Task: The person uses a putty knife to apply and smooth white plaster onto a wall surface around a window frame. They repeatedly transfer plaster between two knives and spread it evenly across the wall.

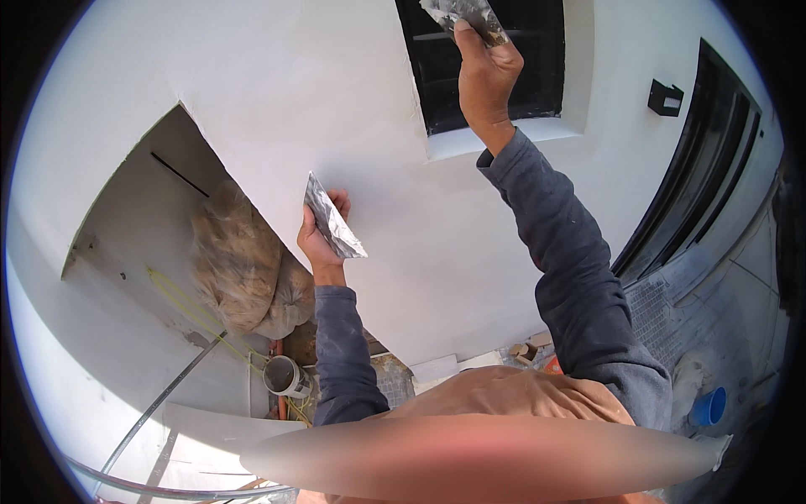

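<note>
My left hand (316, 244) is closed around a flat metal putty scraper (333, 217). It is held tilted in front of the white wall (395, 227), and its bright metal face is smeared or creased-looking. Higher up and to the right, my raised right hand (489, 80) grips a second putty scraper (470, 15), whose blade carries whitish filler. This scraper overlaps the dark window (449, 76), and the top edge of the view cuts it off. Whether its blade touches anything, I cannot tell.
At the left, an opening (134, 193) in the wall shows bulky plastic-wrapped material (235, 260). A dirty bucket (285, 376) stands below, near a metal pole (159, 399). On the right are a black wall lamp (666, 98), a dark-framed glass door (701, 176) and a blue bucket (709, 406).
</note>
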### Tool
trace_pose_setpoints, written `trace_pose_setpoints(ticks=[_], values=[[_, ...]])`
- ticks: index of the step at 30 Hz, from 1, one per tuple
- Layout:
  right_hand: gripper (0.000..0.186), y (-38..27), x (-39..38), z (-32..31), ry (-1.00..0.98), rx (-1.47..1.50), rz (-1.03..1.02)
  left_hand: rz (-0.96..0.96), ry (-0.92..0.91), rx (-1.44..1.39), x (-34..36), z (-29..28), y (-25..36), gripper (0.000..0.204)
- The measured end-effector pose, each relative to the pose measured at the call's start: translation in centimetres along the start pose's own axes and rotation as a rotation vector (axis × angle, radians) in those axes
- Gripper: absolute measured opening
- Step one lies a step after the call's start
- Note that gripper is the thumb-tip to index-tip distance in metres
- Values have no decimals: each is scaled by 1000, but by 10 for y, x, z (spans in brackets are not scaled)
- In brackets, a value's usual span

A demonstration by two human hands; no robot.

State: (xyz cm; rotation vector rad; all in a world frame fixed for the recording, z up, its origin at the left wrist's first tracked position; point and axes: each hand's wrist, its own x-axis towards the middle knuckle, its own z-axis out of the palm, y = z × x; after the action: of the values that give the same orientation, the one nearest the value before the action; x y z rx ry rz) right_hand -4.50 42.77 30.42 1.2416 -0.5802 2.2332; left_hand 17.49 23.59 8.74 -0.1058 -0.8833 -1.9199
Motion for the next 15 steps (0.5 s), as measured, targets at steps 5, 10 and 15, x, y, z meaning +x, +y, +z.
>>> trace_pose_setpoints(ticks=[5, 10, 15], values=[[30, 27, 28, 41, -114, 141, -45, 62, 11, 155, -2, -1, -5, 54], [29, 29, 34, 55, -98, 35, -158, 79, 46, 174, -3, 8, -5, 55], [28, 39, 42, 54, -131, 61, -167, 75, 82, 180, -4, 11, -5, 55]])
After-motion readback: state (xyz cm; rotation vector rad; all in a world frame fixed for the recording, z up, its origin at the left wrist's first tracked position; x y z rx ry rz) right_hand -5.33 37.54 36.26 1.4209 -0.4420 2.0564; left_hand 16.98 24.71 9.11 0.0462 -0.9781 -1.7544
